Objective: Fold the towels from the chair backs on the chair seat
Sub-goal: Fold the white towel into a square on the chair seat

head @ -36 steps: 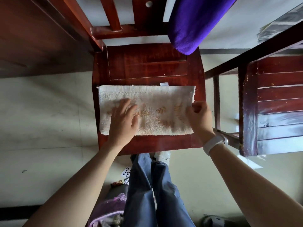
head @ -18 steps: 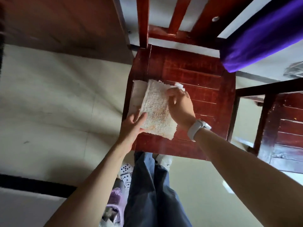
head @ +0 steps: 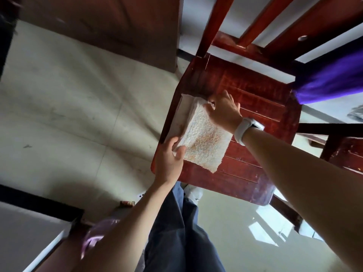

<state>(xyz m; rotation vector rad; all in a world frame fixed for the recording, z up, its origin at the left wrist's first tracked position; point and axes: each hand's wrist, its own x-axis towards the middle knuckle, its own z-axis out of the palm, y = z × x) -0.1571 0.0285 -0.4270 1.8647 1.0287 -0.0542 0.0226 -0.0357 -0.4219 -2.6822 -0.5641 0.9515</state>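
A cream towel (head: pixel 204 140) with faint orange pattern lies folded in a thick square on the left part of the red wooden chair seat (head: pixel 261 107). My left hand (head: pixel 170 157) grips the towel's near left corner, thumb on top. My right hand (head: pixel 224 110) holds the far right corner of the top layer, fingers curled over the edge. A purple towel (head: pixel 332 79) hangs from the chair back at the upper right.
A second red wooden chair (head: pixel 345 152) stands close on the right. A dark wooden panel (head: pixel 117 30) rises at the upper left. Pale tiled floor (head: pixel 68 114) spreads to the left. My legs in blue trousers (head: pixel 176 232) stand before the seat.
The towel lay spread across the seat; my right hand has carried its right half over onto the left, and my left hand now grips the stacked corner. The view has tilted.
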